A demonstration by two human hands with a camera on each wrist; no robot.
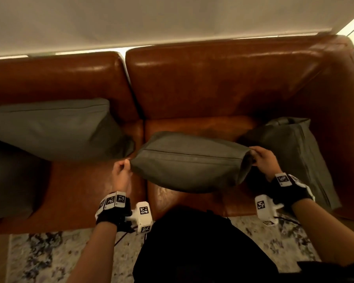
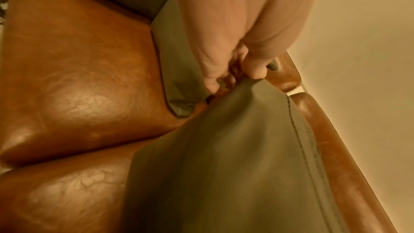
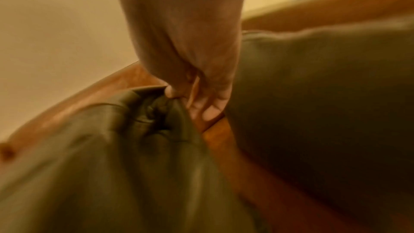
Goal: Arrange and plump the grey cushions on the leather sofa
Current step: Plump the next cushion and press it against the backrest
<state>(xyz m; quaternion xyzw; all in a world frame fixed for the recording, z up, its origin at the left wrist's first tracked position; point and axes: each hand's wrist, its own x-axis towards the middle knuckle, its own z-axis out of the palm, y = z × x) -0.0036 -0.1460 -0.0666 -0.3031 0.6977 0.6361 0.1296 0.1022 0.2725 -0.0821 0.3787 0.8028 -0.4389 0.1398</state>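
Both hands hold one grey cushion by its ends, clear of the sofa seat.

Nearest me, my left hand [image 1: 121, 172] pinches the left corner of the held cushion [image 1: 190, 162] and my right hand [image 1: 263, 159] clenches the bunched fabric at its right end. I read the cushion's long axis as running left to right, parallel to the sofa [image 1: 223, 78] backrest, with its seam facing up and each hand equally close to its own end. Taking the held cushion as landmark: a second cushion [image 1: 53, 129] leans on the backrest to its left, a corner almost touching it; a third, slumped cushion [image 1: 294, 148] lies just beside its right end, against the armrest. Behind it the seat and backrest are bare. My judgement: setting it back upright is unobstructed, though the slumped cushion crowds the right hand.
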